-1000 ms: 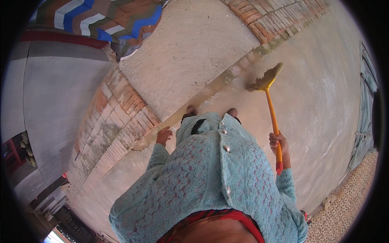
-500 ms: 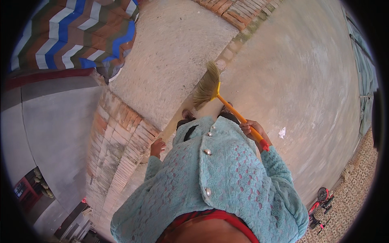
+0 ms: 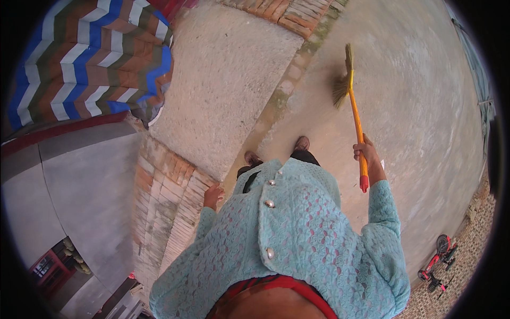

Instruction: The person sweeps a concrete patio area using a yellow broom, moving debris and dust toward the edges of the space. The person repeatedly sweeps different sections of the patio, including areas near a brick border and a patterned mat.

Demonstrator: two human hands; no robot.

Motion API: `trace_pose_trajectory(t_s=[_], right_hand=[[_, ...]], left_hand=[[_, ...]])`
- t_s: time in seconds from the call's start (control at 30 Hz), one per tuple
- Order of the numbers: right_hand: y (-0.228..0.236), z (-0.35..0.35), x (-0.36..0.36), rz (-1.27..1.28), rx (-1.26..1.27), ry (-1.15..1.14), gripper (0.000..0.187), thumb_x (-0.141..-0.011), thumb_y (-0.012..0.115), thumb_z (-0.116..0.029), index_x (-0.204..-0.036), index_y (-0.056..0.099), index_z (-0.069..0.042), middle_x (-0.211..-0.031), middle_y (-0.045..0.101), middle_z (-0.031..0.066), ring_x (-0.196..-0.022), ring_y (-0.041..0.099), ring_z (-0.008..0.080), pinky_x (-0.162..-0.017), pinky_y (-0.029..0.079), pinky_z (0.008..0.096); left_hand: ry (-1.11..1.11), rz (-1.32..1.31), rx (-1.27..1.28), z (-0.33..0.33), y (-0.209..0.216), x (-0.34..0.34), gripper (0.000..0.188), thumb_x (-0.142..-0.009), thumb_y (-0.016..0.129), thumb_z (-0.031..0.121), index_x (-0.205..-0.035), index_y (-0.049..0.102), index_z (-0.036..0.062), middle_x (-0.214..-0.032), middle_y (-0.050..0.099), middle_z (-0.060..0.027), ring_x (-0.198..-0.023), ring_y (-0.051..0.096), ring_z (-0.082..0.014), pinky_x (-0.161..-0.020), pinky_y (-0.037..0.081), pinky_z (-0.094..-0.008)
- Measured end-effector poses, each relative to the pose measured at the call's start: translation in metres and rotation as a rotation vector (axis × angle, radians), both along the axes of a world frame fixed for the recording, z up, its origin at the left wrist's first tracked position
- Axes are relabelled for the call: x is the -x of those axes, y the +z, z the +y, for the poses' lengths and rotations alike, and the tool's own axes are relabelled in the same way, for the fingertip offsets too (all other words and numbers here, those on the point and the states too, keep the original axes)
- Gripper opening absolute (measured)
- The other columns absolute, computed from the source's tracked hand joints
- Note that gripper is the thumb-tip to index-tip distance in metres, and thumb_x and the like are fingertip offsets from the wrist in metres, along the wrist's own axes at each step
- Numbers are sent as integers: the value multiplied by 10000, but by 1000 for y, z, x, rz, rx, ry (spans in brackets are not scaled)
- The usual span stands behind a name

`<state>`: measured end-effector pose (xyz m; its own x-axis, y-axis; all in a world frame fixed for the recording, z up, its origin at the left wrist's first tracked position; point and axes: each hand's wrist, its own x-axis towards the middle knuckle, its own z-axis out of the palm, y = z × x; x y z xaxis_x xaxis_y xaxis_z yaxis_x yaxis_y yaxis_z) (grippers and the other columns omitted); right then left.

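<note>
My right hand (image 3: 370, 153) is wrapped round the orange handle of a broom (image 3: 357, 118), just above its red end cap. The handle points away from me, slightly leftward, to a yellow collar and a spread of greenish-brown bristles. Those bristles are over the concrete floor (image 3: 425, 122), ahead and to the right of my shoes; part of them is blurred. At my left side hangs my left hand (image 3: 213, 196), holding nothing, its fingers loosely bent and slightly apart. It appears over the edge of a brick strip (image 3: 172, 183).
A rough concrete ramp (image 3: 228, 80) lies ahead to the left, bordered by bricks. Far left is a striped zigzag cover (image 3: 98, 64) above a grey wall (image 3: 87, 175). A red and black small bike (image 3: 437, 263) stands at the lower right by patterned paving.
My right hand has swung the broom from in front of my feet out to the right and farther ahead. The left hand stays low at my side.
</note>
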<state>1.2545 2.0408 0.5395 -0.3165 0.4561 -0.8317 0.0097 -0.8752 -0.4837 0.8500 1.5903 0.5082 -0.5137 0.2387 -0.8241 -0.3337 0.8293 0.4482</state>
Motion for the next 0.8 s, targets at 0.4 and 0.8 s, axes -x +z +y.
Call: trace_pose_trajectory(t_s=[0.4, 0.8], right_hand=[[27, -45, -101, 61, 403, 163, 771, -653, 463, 114, -1325, 148, -95, -623, 423, 53, -424, 402, 101, -368, 339, 222], [-39, 109, -97, -106, -47, 80, 777, -655, 448, 113, -1327, 101, -70, -593, 437, 59, -417, 417, 125, -345, 363, 246]], left_hand=[[17, -36, -75, 74, 5, 5, 437, -764, 499, 102, -1186, 430, 8, -804, 575, -53, -638, 547, -115, -509, 425, -220], [99, 57, 175, 107, 65, -23, 233, -754, 442, 33, -948, 560, 84, -618, 484, -2, -520, 470, -97, -464, 373, -232]])
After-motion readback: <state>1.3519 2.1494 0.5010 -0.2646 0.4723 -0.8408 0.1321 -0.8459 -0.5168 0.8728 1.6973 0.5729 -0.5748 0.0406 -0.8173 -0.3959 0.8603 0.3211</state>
